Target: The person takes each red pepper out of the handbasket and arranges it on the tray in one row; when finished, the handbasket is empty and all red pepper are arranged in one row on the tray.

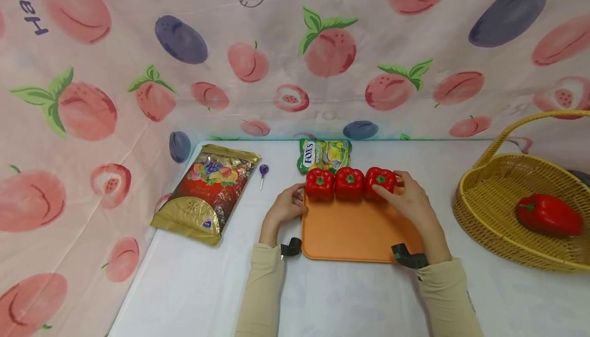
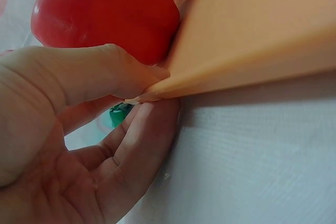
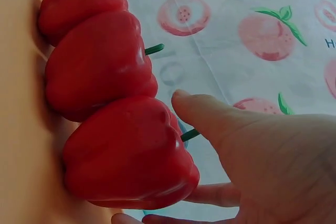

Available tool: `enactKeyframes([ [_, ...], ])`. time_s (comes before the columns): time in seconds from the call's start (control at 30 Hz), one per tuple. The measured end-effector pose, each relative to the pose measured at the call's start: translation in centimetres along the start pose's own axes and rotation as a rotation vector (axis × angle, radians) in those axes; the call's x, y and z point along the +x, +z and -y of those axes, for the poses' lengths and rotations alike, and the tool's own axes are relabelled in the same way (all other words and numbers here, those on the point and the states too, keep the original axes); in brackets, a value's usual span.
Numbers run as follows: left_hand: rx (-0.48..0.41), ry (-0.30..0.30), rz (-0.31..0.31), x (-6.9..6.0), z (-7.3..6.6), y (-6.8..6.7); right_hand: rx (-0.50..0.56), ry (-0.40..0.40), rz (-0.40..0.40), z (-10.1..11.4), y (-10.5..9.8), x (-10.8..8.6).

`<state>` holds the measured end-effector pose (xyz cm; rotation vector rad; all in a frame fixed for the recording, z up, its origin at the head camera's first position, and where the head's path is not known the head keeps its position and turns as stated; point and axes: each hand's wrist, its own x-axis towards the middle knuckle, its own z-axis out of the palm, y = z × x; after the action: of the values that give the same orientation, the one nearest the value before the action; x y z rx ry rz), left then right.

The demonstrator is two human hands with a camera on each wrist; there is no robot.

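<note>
Three red bell peppers stand in a row along the far edge of an orange tray (image 1: pixel 350 234): a left pepper (image 1: pixel 319 184), a middle pepper (image 1: pixel 349 184) and a right pepper (image 1: pixel 380 179). My left hand (image 1: pixel 287 206) pinches the tray's left rim between thumb and fingers, as the left wrist view shows, close beside the left pepper (image 2: pixel 105 14). At the right pepper (image 3: pixel 126 156) is my right hand (image 3: pixel 283 161), its thumb extended near the green stem and apart from the pepper's body. Its other fingers lie along the pepper's outer side, partly hidden.
Right of the tray stands a yellow wicker basket (image 1: pixel 488 224) with another red bell pepper (image 1: pixel 549 215) inside. A green Fox's candy bag (image 1: pixel 324 153) lies behind the row. To the left are a purple lollipop (image 1: pixel 264 169) and a large brown-and-gold bag (image 1: pixel 207 193).
</note>
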<state>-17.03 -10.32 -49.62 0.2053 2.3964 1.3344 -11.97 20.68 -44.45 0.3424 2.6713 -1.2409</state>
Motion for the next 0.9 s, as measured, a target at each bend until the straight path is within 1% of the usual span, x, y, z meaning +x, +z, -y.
enactKeyframes([
  [0.2,0.002,0.0,-0.004,0.0,0.0,0.0,-0.022,-0.078,0.0,-0.1,-0.4,-0.1],
  [0.3,0.004,-0.001,-0.006,0.0,0.1,0.0,-0.015,-0.105,0.001,-0.1,-0.4,-0.1],
  [0.47,0.009,0.005,-0.007,0.0,0.1,0.1,-0.005,-0.088,0.008,-0.3,-0.6,-0.2],
  [0.6,0.01,0.013,-0.005,0.1,0.1,0.2,0.018,-0.08,-0.003,-0.6,-1.3,-0.4],
  [0.77,0.009,0.008,-0.002,0.1,0.1,0.2,0.022,-0.096,-0.059,-1.2,-2.7,-0.6],
  [0.9,0.017,0.0,-0.004,0.1,0.1,0.1,0.031,-0.088,-0.101,-1.7,-3.6,-0.8],
])
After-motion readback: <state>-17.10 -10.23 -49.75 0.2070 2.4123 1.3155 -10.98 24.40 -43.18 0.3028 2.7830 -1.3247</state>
